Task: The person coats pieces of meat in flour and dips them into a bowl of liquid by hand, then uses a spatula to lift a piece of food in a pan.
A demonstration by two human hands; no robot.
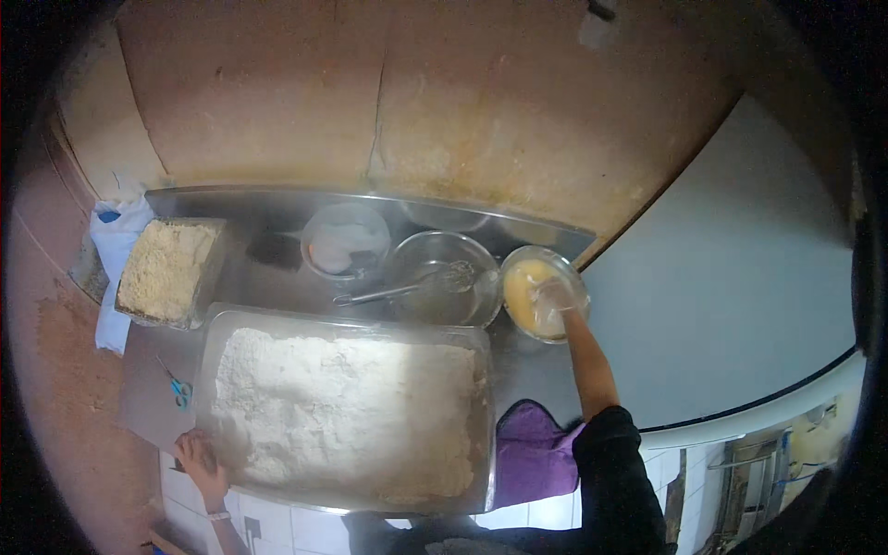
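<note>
My right hand (pixel 555 298), in what looks like a clear glove, reaches into a bowl of yellow mixture (pixel 522 288); whether its fingers hold something cannot be told. My left hand (pixel 198 454) rests at the near left corner of a large tray (pixel 489 416), beside its rim. White powder, like flour (pixel 312 388), covers the tray's bottom. Left of the yellow mixture, a whisk (pixel 381 295) leans in a large clear bowl (pixel 485 305). A smaller round container (pixel 345 239) with whitish contents stands further left.
At the far left are a container of yellowish crumbs (pixel 166 270) and a white cloth or bag (pixel 111 243). Blue-handled scissors (pixel 180 392) lie left of the tray. A purple cloth (pixel 538 458) hangs at the counter's front edge. A large pale surface (pixel 721 291) borders the right.
</note>
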